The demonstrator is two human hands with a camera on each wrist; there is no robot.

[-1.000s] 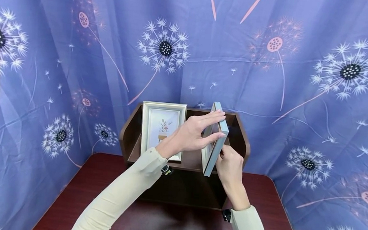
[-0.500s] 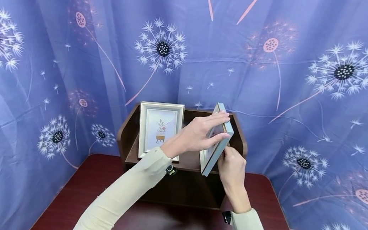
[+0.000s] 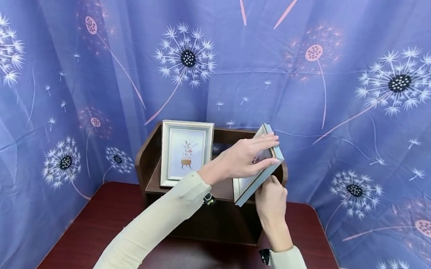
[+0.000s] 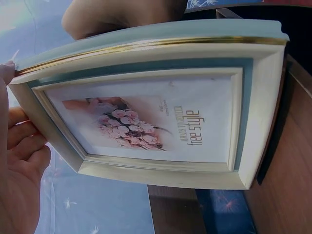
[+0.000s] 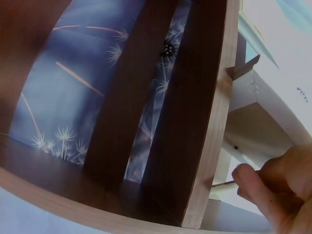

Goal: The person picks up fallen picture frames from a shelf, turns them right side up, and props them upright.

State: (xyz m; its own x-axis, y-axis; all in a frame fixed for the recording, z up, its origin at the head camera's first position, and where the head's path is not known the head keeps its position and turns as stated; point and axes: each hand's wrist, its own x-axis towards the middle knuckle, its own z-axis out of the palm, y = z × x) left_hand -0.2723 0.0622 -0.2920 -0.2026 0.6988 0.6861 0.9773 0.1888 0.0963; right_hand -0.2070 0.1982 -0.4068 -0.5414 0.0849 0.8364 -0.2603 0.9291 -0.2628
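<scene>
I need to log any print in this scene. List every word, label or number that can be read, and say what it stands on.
"free style": on the flower print in the picture frame that the left hand holds, read in the left wrist view.
A smaller line of print beside it on the same print: too small to read.
The standing frame on the wooden shelf: a plant drawing, no words that can be read.

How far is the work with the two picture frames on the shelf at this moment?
Done: the silver frame stands upright on the shelf. In hand: the left hand holds the blue frame tilted, and the right hand works at its back. Left: the blue frame is not yet standing.
</scene>
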